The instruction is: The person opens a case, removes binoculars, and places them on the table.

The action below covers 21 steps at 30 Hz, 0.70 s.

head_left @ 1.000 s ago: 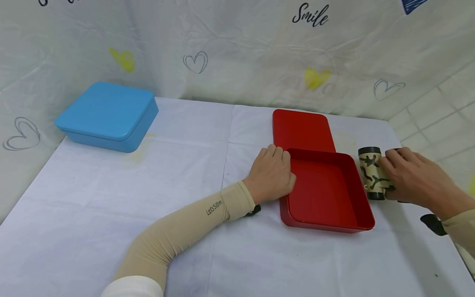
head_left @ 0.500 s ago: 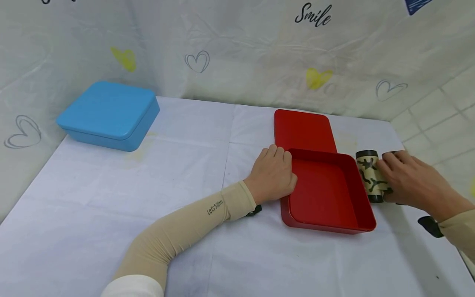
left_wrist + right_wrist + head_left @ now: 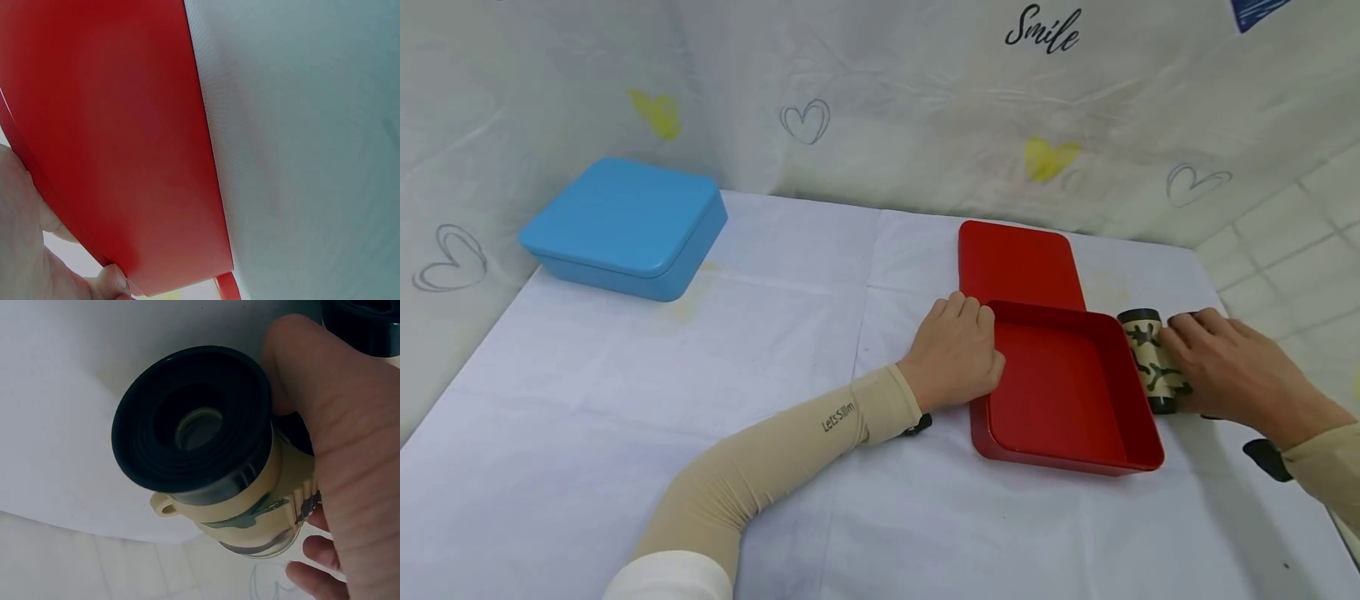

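Note:
At the left wall of an open red box (image 3: 1060, 392), my left hand (image 3: 955, 354) grips the rim with curled fingers. The left wrist view shows the box's outer wall (image 3: 125, 150) with the fingers and thumb along its edge. My right hand (image 3: 1232, 367) holds a pair of camouflage-patterned binoculars (image 3: 1146, 362) across the middle, close beside the box's right wall. A black eyepiece (image 3: 197, 419) and a small strap loop show in the right wrist view; the palm hides part of the second barrel. Behind the box lies its flat red lid (image 3: 1018, 262).
A closed blue box (image 3: 625, 221) stands at the far left of the white-covered table (image 3: 775, 275). A printed sheet with hearts and lettering (image 3: 880, 100) hangs along the back. The table's right edge runs just beyond my right forearm.
The binoculars, in my right hand, have shifted slightly left and nearer, up to the red box's right side. My left hand keeps its grip on the rim. The head view has shifted a little.

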Each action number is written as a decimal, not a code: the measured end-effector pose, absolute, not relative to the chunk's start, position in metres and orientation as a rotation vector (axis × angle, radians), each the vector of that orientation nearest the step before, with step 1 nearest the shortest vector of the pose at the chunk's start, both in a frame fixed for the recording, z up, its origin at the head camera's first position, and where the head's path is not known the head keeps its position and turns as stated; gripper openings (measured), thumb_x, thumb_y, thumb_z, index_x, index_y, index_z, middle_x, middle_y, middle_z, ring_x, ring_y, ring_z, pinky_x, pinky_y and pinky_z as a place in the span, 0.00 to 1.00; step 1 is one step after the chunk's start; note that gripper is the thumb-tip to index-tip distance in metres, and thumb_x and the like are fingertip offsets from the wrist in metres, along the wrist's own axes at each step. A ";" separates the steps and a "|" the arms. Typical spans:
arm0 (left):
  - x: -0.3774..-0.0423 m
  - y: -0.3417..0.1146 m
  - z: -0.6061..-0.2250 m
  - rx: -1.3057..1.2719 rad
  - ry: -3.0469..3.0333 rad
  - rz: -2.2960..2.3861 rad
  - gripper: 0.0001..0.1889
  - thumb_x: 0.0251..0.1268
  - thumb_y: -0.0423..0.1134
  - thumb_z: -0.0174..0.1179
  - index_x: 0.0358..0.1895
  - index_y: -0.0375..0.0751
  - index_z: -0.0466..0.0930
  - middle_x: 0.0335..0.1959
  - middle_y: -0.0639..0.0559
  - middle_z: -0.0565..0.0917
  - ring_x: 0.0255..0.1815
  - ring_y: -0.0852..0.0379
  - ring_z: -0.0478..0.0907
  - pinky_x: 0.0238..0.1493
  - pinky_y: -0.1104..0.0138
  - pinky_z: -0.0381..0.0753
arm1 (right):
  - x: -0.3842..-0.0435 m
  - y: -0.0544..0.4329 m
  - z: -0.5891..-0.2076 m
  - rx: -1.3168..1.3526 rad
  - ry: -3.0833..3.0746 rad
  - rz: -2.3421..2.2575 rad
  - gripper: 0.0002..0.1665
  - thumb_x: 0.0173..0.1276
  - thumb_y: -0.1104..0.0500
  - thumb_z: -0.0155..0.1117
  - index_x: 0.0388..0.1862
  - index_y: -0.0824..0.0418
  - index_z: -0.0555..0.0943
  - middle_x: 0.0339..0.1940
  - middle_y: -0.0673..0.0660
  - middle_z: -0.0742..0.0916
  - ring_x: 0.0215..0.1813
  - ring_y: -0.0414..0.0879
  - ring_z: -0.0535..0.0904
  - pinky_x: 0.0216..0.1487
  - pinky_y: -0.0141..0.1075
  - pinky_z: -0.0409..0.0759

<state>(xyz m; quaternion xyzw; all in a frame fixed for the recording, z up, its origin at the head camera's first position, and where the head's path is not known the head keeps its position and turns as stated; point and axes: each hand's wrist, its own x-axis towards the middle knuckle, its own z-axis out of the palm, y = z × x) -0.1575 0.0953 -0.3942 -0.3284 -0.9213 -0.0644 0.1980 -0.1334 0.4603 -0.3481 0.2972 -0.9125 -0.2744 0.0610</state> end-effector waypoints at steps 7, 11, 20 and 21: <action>-0.158 0.096 -0.395 -0.911 -2.579 -0.158 0.10 0.69 0.46 0.47 0.30 0.47 0.70 0.27 0.55 0.72 0.33 0.58 0.66 0.34 0.68 0.58 | -0.135 0.456 -0.350 0.848 -2.879 -0.905 0.62 0.20 0.45 0.95 0.54 0.71 0.74 0.47 0.69 0.81 0.51 0.68 0.76 0.52 0.61 0.83; -0.158 0.096 -0.396 -0.903 -2.559 -0.150 0.10 0.68 0.45 0.47 0.30 0.47 0.70 0.26 0.55 0.72 0.32 0.58 0.65 0.34 0.67 0.56 | -0.135 0.455 -0.350 0.844 -2.883 -0.911 0.61 0.20 0.46 0.95 0.53 0.70 0.74 0.47 0.69 0.81 0.51 0.68 0.76 0.52 0.61 0.83; -0.158 0.096 -0.396 -0.908 -2.571 -0.150 0.10 0.69 0.46 0.48 0.30 0.47 0.70 0.26 0.55 0.72 0.32 0.58 0.66 0.34 0.68 0.59 | -0.137 0.458 -0.353 0.893 -2.837 -0.842 0.57 0.21 0.49 0.95 0.51 0.72 0.75 0.44 0.69 0.82 0.48 0.67 0.77 0.48 0.59 0.85; -0.158 0.096 -0.395 -0.910 -2.577 -0.152 0.10 0.69 0.46 0.48 0.31 0.47 0.70 0.26 0.55 0.72 0.33 0.58 0.66 0.34 0.68 0.59 | -0.137 0.459 -0.354 0.912 -2.818 -0.829 0.57 0.21 0.50 0.95 0.50 0.72 0.75 0.44 0.69 0.82 0.48 0.67 0.77 0.47 0.59 0.85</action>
